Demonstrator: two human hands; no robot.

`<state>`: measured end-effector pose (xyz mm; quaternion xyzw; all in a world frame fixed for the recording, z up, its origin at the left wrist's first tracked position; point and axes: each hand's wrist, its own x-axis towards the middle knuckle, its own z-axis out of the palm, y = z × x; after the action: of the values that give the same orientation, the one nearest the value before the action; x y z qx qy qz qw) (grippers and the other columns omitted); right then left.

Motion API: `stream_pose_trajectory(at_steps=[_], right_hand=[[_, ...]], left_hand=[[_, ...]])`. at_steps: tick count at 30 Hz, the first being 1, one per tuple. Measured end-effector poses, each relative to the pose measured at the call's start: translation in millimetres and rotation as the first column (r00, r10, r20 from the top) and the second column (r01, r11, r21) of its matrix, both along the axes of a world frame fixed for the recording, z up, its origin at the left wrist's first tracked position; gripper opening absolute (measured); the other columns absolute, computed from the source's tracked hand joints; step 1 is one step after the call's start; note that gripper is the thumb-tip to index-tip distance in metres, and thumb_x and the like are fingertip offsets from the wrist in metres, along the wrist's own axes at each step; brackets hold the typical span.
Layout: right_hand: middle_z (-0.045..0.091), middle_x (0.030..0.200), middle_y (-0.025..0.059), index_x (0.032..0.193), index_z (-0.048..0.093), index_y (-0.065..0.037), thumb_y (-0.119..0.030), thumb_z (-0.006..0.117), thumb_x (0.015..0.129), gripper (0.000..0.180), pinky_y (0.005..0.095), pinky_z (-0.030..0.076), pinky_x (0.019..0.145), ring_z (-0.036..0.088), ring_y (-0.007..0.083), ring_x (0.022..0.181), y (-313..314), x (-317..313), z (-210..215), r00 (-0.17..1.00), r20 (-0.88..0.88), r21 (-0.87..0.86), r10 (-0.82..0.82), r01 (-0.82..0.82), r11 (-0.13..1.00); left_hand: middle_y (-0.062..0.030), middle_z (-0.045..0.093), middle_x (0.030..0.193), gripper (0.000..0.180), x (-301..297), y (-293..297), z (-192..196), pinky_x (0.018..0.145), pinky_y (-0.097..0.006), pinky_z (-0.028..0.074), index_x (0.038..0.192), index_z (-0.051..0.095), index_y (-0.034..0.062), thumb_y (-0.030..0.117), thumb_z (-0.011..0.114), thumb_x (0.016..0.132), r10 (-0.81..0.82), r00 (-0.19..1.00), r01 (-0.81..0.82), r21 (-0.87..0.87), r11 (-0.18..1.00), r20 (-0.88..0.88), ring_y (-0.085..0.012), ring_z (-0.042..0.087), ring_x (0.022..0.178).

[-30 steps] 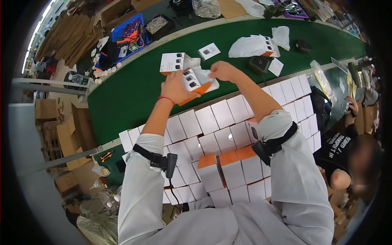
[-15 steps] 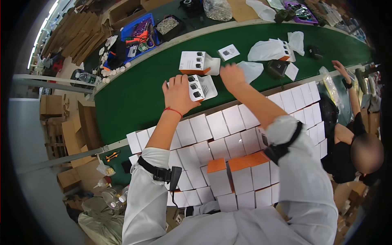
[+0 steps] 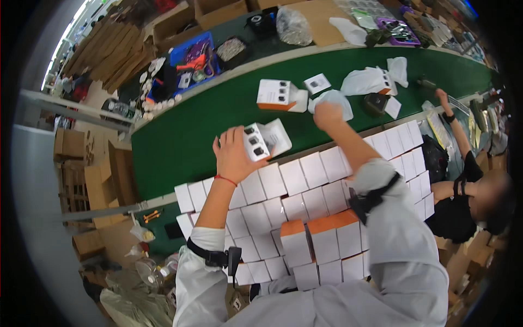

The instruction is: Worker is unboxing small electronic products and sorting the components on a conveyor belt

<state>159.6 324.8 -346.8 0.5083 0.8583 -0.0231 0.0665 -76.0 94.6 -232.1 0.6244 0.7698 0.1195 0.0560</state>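
My left hand [image 3: 235, 155] grips a small white box [image 3: 255, 143] with pictures of a dark device on its side. The box's end flap stands open toward the right. My right hand [image 3: 329, 115] is closed at the near edge of a thin white bag [image 3: 333, 100]; its fingertips are partly hidden. Beyond the held box lies another white and orange box [image 3: 275, 94], also with its flap open. A small white printed card or booklet [image 3: 317, 83] rests next to that one.
A dark square device [image 3: 376, 103], a white card [image 3: 393, 107] and a bagged box [image 3: 384, 82] lie on the green belt [image 3: 180, 136]. Rows of white boxes [image 3: 291, 177] stand before me. A blue tray [image 3: 190, 60] holds tools. A co-worker's arm [image 3: 460, 131] reaches in at right.
My right hand has moved right and closed on the white bag. My left hand has drawn its box nearer, away from the other open box. The view has shifted somewhat.
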Motion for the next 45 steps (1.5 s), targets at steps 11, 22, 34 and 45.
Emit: stream_pose_trajectory(at_steps=[11,22,34,45], right_hand=[[0.068,0.124,0.0253,0.132,0.055,0.008,-0.049,0.098,0.064,0.098,0.0382,0.057,0.094,0.068,0.0328,0.114,-39,-44,55,0.704,-0.643,-0.673,-0.303,-0.330,0.662],[0.059,0.143,0.0329,0.153,0.041,0.009,-0.074,0.079,0.079,0.118,0.0486,0.048,0.112,0.057,0.0468,0.135,-19,100,171,0.985,-0.164,-0.471,0.049,-0.122,0.874],[0.066,0.134,0.0167,0.145,0.052,-0.005,-0.019,0.090,0.072,0.083,0.0500,0.045,0.115,0.060,0.0380,0.129,-186,108,235,0.596,-0.573,-0.097,0.563,-0.731,0.675],[0.062,0.129,0.0122,0.131,0.061,-0.006,-0.001,0.084,0.064,0.071,0.0447,0.053,0.095,0.062,0.0344,0.114,-210,71,278,0.352,-0.764,0.168,0.541,-0.700,0.694]], left_hand=[[-0.0198,0.057,0.133,0.105,15,27,7,0.107,-0.050,0.046,0.138,0.052,0.0028,0.030,0.103,0.050,-0.300,0.933,0.212,0.370,0.905,0.200,-0.0416,0.054,0.124],[-0.0169,0.051,0.158,0.083,-8,-15,14,0.122,-0.068,0.025,0.154,0.050,0.0092,0.032,0.086,0.083,-0.192,0.948,0.164,0.129,0.978,0.254,-0.0380,0.044,0.148],[-0.0175,0.048,0.160,0.113,85,-28,70,0.123,-0.040,0.036,0.159,0.041,0.0017,0.026,0.100,0.066,-0.531,0.416,0.614,0.202,0.763,0.738,-0.0322,0.047,0.147],[-0.0087,0.058,0.138,0.113,53,-62,112,0.111,-0.033,0.043,0.152,0.044,0.0027,0.034,0.103,0.061,-0.181,0.019,0.514,0.146,0.845,0.983,-0.0184,0.055,0.129]])
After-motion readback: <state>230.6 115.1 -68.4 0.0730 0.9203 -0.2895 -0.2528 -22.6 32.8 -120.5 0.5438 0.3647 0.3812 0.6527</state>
